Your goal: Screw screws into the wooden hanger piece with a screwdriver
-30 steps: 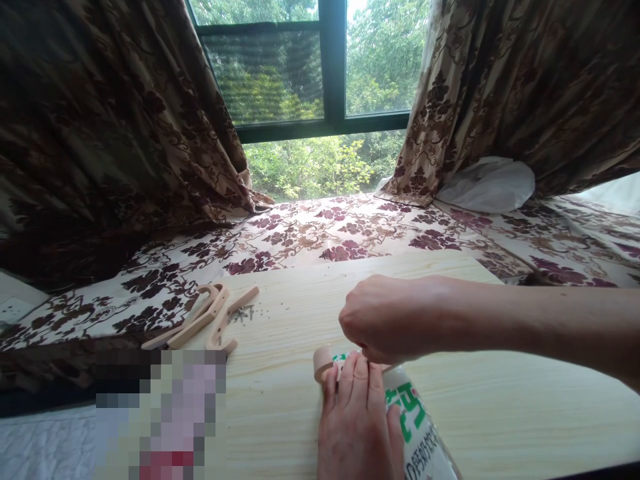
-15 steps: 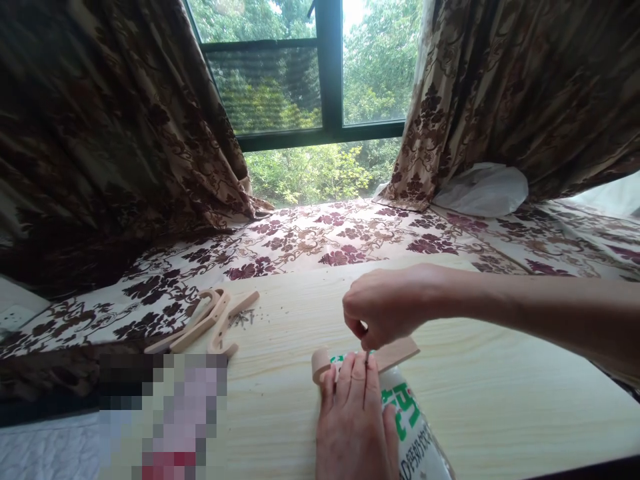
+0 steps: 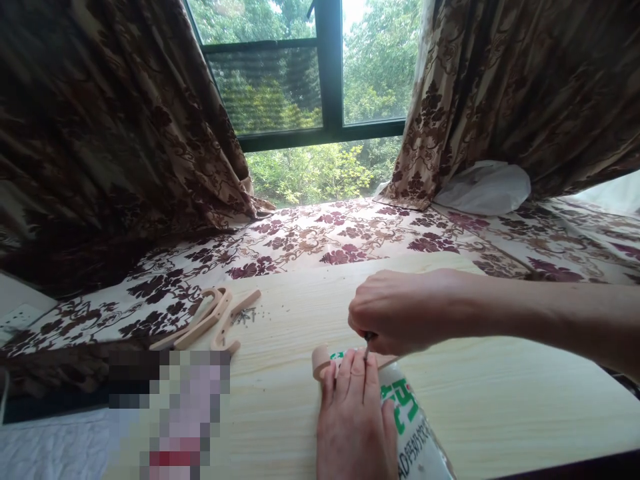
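- Our right hand (image 3: 400, 313) closes around a slim metal tool (image 3: 369, 339), its shaft meeting the work between our left fingertips.
- Our left hand (image 3: 350, 420) lies flat, fingers extended, over the wooden piece (image 3: 321, 363), which rests on a printed bag (image 3: 417, 437).
- We seem to be driving or turning something into that wood; this calls for a steady piece and an aligned shaft.
- The printed bag's contents are hidden.
- Farther left, small screws (image 3: 244, 316) lie loose beside curved wooden parts (image 3: 203, 327) on the board (image 3: 280, 407).

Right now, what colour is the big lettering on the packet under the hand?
Green, on the white packet; head view.
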{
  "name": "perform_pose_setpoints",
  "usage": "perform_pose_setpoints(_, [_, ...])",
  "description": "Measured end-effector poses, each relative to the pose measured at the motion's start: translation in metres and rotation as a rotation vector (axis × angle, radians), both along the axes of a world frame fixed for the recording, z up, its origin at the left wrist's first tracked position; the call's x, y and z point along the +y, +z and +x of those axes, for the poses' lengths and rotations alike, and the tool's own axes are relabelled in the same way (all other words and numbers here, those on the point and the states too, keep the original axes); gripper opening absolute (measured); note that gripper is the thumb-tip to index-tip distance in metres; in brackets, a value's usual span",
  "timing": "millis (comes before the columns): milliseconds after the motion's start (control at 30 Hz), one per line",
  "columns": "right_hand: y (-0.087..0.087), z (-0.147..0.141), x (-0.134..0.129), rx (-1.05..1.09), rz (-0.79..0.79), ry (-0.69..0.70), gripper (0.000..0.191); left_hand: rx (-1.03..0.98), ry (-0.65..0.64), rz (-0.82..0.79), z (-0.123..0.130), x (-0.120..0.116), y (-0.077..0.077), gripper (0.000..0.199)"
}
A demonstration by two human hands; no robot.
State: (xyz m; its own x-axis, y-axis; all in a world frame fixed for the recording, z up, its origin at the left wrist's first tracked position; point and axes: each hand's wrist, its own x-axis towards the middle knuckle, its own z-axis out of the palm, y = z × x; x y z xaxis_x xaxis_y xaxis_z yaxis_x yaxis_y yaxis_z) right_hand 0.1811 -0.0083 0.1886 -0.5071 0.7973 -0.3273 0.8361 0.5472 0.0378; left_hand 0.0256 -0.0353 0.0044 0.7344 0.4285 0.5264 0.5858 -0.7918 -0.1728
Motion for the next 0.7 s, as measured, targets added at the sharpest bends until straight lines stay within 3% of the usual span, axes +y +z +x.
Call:
perform_pose_setpoints(333, [0.006, -0.0088, -0.0071, -0.074, 0.007, 0.048, 0.014, -0.013, 0.011, -0.03, 0.0006, -0.0013, -0.0001, 0.046])
perform_pose_setpoints(567, [0.0019, -0.003, 0.0012, -0.057, -0.011, -0.023, 0.01, -0.028, -0.007, -0.018, 0.0006, -0.0003, 0.0006, 0.046])
perform_pose_setpoints(700, [0.0078, -0.005, -0.0043, -0.119, 0.0, 0.03, 0.015, -0.058, -0.013, -0.028, 0.002, -0.0004, 0.0045, 0.043])
